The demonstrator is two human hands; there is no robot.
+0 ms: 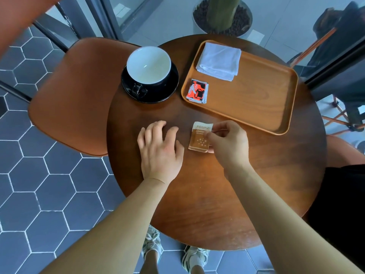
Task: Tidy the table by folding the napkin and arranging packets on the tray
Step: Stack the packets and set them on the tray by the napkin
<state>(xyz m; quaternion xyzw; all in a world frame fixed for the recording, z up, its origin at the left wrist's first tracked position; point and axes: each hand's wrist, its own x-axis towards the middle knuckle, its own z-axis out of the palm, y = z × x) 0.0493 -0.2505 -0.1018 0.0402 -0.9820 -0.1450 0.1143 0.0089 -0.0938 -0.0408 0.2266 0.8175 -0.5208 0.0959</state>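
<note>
round wooden table (197, 194). napkin (219, 61) folded on tray (256, 95), upper right, red packets (197, 91) stacked beside. centre: right hand (230, 143) pinching brown packet (199, 139), likely tray-bound; left hand (160, 149) resting alongside, fingers relaxed, holding nothing.

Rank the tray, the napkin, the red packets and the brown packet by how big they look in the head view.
1. tray
2. folded napkin
3. red packets and brown packet: about alike. The brown one lies nearer the camera and the right hand covers part of it, so I won't rank them.
</note>
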